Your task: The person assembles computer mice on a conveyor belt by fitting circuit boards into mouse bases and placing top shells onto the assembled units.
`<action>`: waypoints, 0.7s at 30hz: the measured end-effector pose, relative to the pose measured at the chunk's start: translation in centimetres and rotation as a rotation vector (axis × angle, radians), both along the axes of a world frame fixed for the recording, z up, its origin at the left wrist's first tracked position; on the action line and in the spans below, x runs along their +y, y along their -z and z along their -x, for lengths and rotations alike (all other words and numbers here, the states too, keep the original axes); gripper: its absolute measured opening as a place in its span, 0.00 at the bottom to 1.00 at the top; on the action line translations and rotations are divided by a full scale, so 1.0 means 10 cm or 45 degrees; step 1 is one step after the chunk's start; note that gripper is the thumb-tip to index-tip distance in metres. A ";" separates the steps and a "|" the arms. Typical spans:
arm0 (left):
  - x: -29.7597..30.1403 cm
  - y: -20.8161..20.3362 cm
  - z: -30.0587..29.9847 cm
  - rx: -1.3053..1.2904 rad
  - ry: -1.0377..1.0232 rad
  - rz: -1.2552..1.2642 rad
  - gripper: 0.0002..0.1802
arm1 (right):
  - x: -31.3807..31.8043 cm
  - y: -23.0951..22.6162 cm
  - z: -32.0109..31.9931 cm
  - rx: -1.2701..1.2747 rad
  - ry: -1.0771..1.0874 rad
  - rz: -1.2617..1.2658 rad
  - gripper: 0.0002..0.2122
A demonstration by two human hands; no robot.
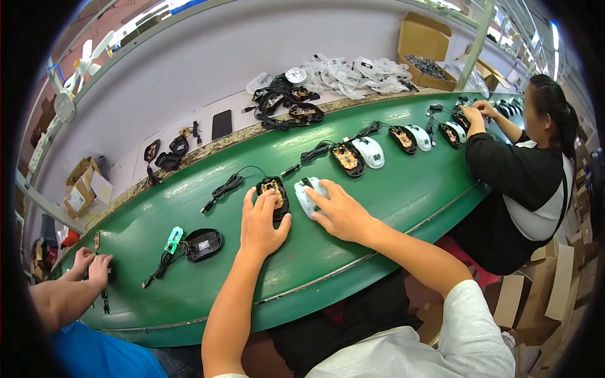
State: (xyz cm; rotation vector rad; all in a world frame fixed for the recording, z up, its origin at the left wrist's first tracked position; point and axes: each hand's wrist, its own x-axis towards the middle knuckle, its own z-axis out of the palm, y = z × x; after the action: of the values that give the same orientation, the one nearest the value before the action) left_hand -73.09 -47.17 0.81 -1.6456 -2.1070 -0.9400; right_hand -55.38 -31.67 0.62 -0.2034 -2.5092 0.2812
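My left hand [263, 225] is closed around a black computer mouse base [281, 211], its fingers over the tan circuit board [271, 186]. A thin cord runs from the base's far end to a bundled black cable [225, 189] on the green belt. Just to the right, my right hand [340, 211] grips a white mouse top shell [304, 200] with a dark strip down its middle. Its fingers lie across the shell and hide part of it. Base and shell are side by side, a small gap apart.
Opened mice with white shells, such as one pair [368, 153], line the belt [378, 208] to the right. A black base [203, 244] with a green board lies left. Co-workers' hands [477, 113] are busy at both sides. Bagged shells [359, 75] and a carton [428, 53] sit behind.
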 end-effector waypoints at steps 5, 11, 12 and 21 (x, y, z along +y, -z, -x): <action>0.01 0.00 0.03 0.007 0.007 0.002 0.25 | 0.08 0.03 0.45 0.002 0.139 -0.077 0.26; 0.15 0.05 0.17 0.001 0.001 -0.024 0.25 | 0.14 0.05 0.66 0.114 0.269 -0.203 0.26; 0.16 0.05 0.18 0.011 -0.005 -0.021 0.25 | 0.13 0.06 0.66 0.125 0.280 -0.195 0.26; -0.04 -0.03 0.09 0.027 -0.062 -0.145 0.30 | 0.03 -0.10 0.49 0.346 0.247 -0.089 0.27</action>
State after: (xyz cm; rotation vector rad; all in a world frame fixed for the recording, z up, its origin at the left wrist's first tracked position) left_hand -74.00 -47.59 1.12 -1.5354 -2.0307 -1.0026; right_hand -60.32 -31.32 1.58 -0.3532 -2.2073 0.1322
